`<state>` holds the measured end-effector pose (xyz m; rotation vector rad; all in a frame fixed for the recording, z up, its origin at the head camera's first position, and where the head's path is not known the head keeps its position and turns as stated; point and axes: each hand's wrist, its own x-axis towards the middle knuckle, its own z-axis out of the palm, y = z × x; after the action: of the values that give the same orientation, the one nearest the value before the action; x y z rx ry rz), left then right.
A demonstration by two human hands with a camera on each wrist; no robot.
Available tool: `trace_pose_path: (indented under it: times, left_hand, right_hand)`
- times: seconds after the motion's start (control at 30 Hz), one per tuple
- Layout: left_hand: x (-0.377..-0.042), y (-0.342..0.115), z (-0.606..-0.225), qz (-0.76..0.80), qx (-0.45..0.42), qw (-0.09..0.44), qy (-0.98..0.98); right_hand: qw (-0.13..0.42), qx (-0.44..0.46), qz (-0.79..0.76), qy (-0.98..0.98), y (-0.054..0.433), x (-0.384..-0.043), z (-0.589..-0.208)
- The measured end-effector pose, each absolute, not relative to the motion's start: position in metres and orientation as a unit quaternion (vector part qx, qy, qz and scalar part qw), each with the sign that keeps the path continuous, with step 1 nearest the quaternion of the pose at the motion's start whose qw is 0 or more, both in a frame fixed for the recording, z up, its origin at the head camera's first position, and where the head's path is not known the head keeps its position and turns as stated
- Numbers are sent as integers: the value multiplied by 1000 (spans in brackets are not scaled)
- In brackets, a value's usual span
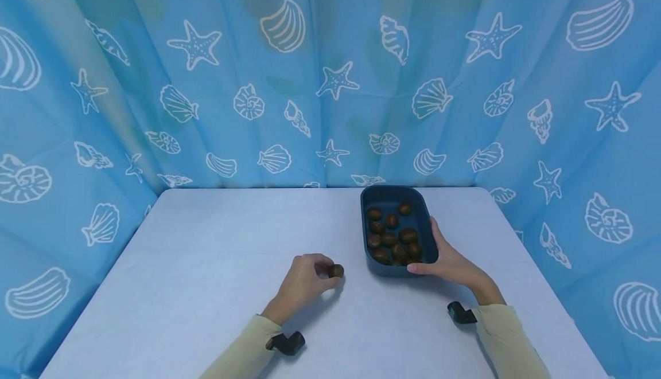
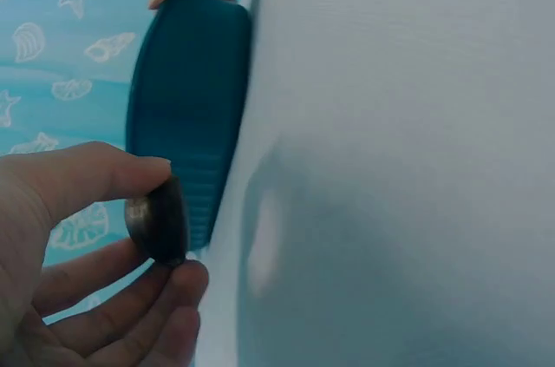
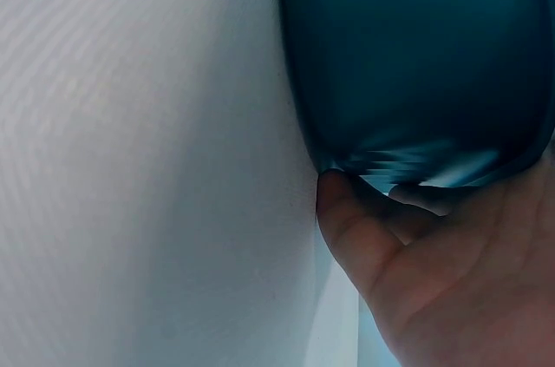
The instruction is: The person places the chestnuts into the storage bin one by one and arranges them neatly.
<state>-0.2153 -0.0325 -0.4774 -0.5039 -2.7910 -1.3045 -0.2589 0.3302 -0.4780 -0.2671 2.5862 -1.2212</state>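
Observation:
My left hand (image 1: 302,282) pinches one dark brown chestnut (image 1: 336,271) between thumb and fingers, over the table left of the container. The left wrist view shows this chestnut (image 2: 158,224) close up, glossy and rounded, with the thumb on top and fingertips beneath. A dark blue, deep rectangular container (image 1: 396,272) with rounded corners stands to the right, with several chestnuts (image 1: 389,239) inside, mostly toward its near end. My right hand (image 1: 457,265) grips its near right corner, thumb on the near wall and fingers along the right side. That grip also appears in the right wrist view.
A white-covered table (image 1: 206,241) carries everything. Behind it and at both sides hangs a blue curtain (image 1: 289,81) with white shells and starfish. The container's far end is close to the table's back edge. Each wrist wears a small black camera (image 1: 289,343).

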Motion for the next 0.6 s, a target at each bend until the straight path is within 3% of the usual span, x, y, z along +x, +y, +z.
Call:
trace_pose_path:
  times: [0.6]
  left_hand:
    - [-239,-27,-451,-487,-176,29,-855]
  right_hand:
    - [133,-99,-412,896,326,-258,-476]
